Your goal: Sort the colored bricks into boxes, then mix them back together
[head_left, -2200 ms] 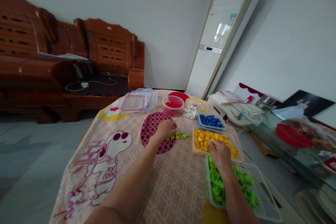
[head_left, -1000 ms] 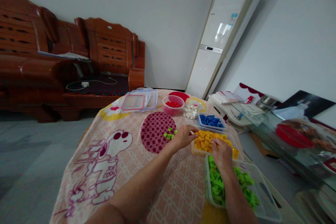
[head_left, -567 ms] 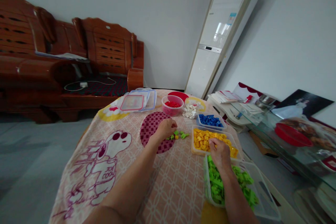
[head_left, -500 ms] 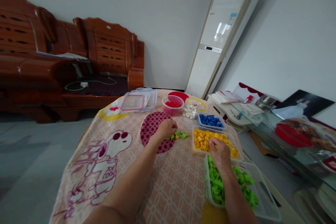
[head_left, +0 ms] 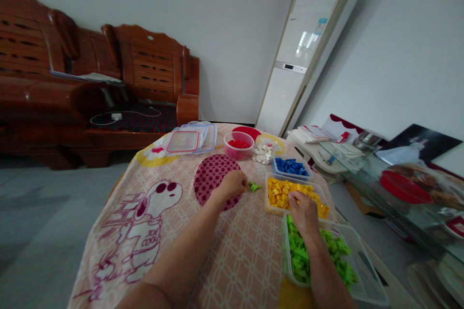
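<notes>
Pieces in green (head_left: 254, 187) lie loose on the cloth-covered bench (head_left: 232, 260), just beside the left hand (head_left: 234, 183), whose fingers are curled in; whether they grip anything, I cannot tell. The right hand (head_left: 304, 207) has thumb and finger close together above yellow pieces (head_left: 277, 194) in a clear box (head_left: 272, 211), and any hold is likewise hidden. Its forearm crosses a green-filled tub (head_left: 286, 251).

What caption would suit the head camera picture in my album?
Left hand beside loose green pieces, right hand at the yellow pieces, blue pieces beyond.
</notes>
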Action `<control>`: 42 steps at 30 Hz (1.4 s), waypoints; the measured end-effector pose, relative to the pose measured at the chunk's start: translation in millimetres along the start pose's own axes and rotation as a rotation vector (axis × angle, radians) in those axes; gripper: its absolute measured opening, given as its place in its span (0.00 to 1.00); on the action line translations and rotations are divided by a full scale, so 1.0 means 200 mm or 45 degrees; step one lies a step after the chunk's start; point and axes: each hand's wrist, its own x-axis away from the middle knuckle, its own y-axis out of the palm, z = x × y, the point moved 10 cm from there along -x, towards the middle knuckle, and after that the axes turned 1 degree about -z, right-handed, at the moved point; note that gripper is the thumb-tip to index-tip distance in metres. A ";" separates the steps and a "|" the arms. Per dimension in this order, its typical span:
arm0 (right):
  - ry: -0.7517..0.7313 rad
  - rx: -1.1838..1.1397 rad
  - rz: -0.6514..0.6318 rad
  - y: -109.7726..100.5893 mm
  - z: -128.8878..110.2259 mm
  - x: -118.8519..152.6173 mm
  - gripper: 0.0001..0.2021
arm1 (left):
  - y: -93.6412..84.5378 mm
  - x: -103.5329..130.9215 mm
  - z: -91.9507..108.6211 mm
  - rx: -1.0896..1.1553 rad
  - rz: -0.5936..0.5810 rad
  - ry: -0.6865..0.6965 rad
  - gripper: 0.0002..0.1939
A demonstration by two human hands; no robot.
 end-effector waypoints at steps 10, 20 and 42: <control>-0.008 0.009 0.035 -0.01 -0.01 0.00 0.17 | -0.02 -0.02 0.22 0.640 0.282 0.197 0.09; -0.062 0.037 0.096 -0.09 -0.09 0.02 0.17 | -0.05 -0.03 0.16 0.722 0.384 0.093 0.16; -0.028 -0.206 -0.606 0.02 -0.33 0.29 0.17 | 0.21 -0.04 0.26 -0.078 0.112 0.391 0.15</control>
